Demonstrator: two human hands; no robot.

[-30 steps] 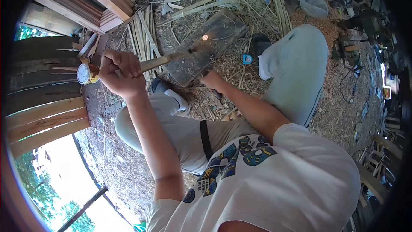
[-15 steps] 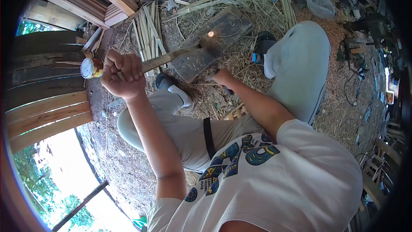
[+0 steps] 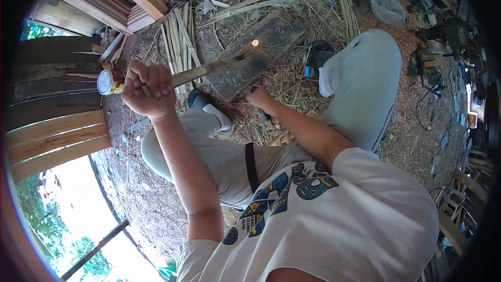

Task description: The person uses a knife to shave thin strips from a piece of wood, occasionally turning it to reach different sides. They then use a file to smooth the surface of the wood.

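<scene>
My left hand (image 3: 150,90) is closed around a wooden stick (image 3: 201,73), which slants up to the right with its far end over a dark wooden board (image 3: 229,81) on the ground. My right hand (image 3: 262,99) is closed below the board's lower edge. It grips a tool with a dark handle (image 3: 265,116), whose end sticks out under the fist; its working end is too small and blurred to make out. A tin with a white lid (image 3: 106,82) stands just left of my left hand.
Bamboo strips (image 3: 180,36) lie left of the board, with more strips (image 3: 347,8) at the upper right. Straw and shavings cover the ground. A clear plastic bag (image 3: 388,9) sits at the upper right. Stacked planks (image 3: 99,8) and a slatted wooden wall (image 3: 57,89) stand on the left.
My right hand has moved a little left with the dark-handled tool, and the fist has turned. My left hand and the wooden stick have barely shifted.
</scene>
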